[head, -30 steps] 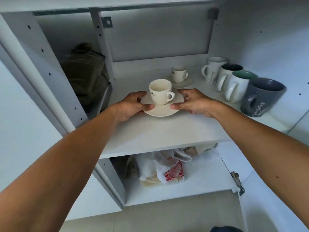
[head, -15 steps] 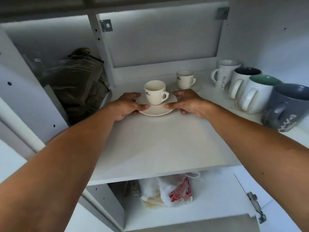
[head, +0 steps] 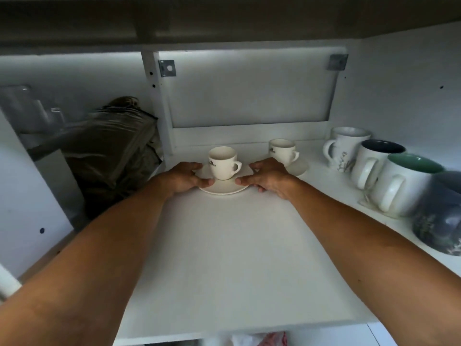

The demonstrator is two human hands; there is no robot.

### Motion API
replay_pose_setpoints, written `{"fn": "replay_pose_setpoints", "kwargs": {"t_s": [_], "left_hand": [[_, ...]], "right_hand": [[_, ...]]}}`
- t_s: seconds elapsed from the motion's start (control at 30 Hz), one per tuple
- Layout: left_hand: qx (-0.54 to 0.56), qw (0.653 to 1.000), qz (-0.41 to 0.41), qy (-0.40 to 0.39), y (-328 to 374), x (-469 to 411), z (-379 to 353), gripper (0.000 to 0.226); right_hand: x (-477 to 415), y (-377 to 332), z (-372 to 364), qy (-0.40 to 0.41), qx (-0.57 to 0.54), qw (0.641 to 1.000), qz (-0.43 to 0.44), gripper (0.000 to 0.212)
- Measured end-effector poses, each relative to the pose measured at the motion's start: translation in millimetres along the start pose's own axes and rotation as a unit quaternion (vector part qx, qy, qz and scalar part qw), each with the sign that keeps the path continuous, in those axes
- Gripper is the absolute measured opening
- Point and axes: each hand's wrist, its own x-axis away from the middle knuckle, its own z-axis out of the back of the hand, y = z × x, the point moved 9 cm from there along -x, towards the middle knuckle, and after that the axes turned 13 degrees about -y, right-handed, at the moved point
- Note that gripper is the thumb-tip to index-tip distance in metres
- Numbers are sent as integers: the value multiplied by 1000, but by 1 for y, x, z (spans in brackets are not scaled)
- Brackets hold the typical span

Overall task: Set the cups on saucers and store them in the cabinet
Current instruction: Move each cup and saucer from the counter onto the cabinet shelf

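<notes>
A small cream cup (head: 222, 163) stands upright on a cream saucer (head: 224, 188), far back on the white cabinet shelf (head: 229, 258). My left hand (head: 183, 179) grips the saucer's left rim and my right hand (head: 268, 177) grips its right rim, thumbs on top. The saucer looks to rest on the shelf. A second cream cup (head: 283, 151) on its own saucer (head: 298, 168) stands just behind my right hand, close to the back wall.
Several large mugs line the shelf's right side: a white one (head: 345, 148), a dark-lined one (head: 375, 163), a green-lined one (head: 404, 183) and a grey one (head: 441, 216). A dark bag (head: 109, 151) fills the left compartment behind the white divider (head: 159, 106).
Both hands have pushed the cup and saucer deeper into the shelf, towards the back wall and beside the second cup. The camera has moved closer and lower.
</notes>
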Motion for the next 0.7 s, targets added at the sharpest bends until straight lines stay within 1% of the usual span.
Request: {"fn": "replay_pose_setpoints", "kwargs": {"t_s": [0.1,0.2,0.27,0.33,0.37,0.4,0.47,0.5,0.57,0.67,0.7], "left_hand": [[-25,1000,1,-8,0,-7,3,94],[-66,998,8,-20,3,-11,4,91],[-95,995,16,-26,3,-13,5,90],[-118,992,21,-30,4,-16,7,91],[-130,991,24,-32,4,-17,7,92],[-142,989,25,-33,4,-19,7,91],[-159,986,29,-35,4,-20,7,91],[-161,986,30,-36,4,-21,7,91],[-164,985,30,-36,5,-21,8,91],[-175,983,41,-30,4,-22,9,90],[-178,983,45,-27,3,-21,9,89]], "right_hand": [[-12,0,0,-9,18,1000,-3,73],[-19,-2,1,-14,23,1000,-6,92],[-23,-3,1,-17,26,999,-7,96],[-26,-2,2,-13,33,999,-7,95],[-28,-2,2,-13,36,999,-8,92],[-28,-2,1,-15,40,999,-13,84],[-30,0,2,-12,54,998,-28,50],[-31,1,2,-11,57,998,-30,46],[-32,1,3,-3,60,998,-29,51],[-31,-1,3,12,80,997,-19,45],[-29,-2,3,19,92,995,-15,45]]}}
